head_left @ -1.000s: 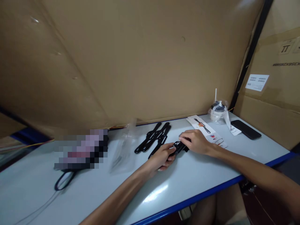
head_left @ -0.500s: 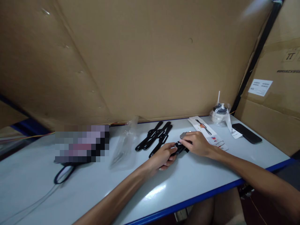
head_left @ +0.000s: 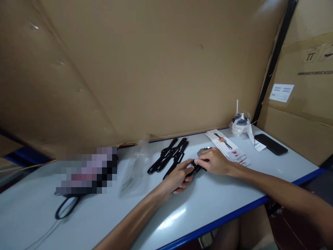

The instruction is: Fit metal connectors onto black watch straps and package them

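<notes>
My left hand (head_left: 180,176) is closed around one handle of a black spokeshave (head_left: 198,168), held just over the table. My right hand (head_left: 214,161) is closed too, its thumb and fingertips pinched at the spokeshave's middle, covering much of it. A flat grey metal piece (head_left: 204,151), like a blade, shows beyond the right fingers; whether they grip it is unclear. Just left of the hands, several more black spokeshaves (head_left: 166,157) lie side by side. Behind the right hand is a stack of printed cards (head_left: 224,141) with a spokeshave pictured on top.
Clear plastic bags (head_left: 134,170) lie left of the spokeshaves. Further left is a blurred-out item (head_left: 87,175) with a black loop. A bagged cup (head_left: 239,125) with a straw and a black phone (head_left: 271,144) are at the right. Cardboard (head_left: 156,76) walls the table's back.
The view has shifted slightly. My right fingertips have moved down and left onto the spokeshave's middle, nearer my left hand. The left hand keeps its hold.
</notes>
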The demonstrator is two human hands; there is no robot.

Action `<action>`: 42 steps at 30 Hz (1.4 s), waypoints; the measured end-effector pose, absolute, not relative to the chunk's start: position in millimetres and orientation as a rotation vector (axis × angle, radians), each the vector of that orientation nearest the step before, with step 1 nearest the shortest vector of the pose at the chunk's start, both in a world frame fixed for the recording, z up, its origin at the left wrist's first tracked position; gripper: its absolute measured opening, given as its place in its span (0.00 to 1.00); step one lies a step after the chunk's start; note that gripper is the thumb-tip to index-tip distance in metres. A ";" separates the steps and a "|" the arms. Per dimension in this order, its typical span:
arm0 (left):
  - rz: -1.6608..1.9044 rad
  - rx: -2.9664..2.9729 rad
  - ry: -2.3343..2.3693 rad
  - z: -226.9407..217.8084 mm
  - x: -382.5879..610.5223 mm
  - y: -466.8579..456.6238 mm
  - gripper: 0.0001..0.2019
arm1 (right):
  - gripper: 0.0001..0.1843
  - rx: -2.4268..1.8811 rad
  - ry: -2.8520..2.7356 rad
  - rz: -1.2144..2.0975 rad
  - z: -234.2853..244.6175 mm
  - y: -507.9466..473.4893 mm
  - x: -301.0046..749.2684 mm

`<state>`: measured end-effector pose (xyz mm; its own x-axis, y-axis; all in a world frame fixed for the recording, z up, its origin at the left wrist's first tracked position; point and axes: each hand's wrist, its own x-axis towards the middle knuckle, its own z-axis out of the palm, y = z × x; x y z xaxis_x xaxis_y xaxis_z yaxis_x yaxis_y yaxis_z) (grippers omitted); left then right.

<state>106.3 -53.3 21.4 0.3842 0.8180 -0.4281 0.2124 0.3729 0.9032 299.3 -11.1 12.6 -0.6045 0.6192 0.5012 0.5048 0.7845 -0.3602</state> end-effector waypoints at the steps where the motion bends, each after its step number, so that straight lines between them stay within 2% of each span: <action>1: 0.520 1.156 1.147 20.8 106.1 -53.0 0.18 | 0.21 -0.807 -2.356 0.279 13.3 -12.6 298.1; 5: 0.516 1.163 1.150 20.1 105.7 -52.8 0.19 | 0.19 -0.783 -2.358 0.387 16.7 -17.2 295.2; 8: 0.524 1.158 1.142 20.0 105.1 -53.2 0.22 | 0.22 -0.836 -2.282 0.415 19.2 -15.7 297.4; 17: 0.543 1.129 1.140 21.1 105.4 -54.1 0.26 | 0.20 -1.003 -2.198 0.273 20.3 0.4 312.8; 28: 0.543 1.127 1.148 21.5 105.5 -54.6 0.24 | 0.19 -0.968 -2.299 0.257 13.8 -0.8 308.6; 42: 0.591 1.140 1.121 23.5 107.6 -56.0 0.23 | 0.23 -0.892 -2.267 0.321 9.9 1.2 308.6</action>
<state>107.6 -56.0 23.5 0.3738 0.8420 -0.3891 0.1546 0.3570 0.9212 308.6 1.2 9.9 -0.5413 0.6767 0.4991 0.5116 0.7361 -0.4433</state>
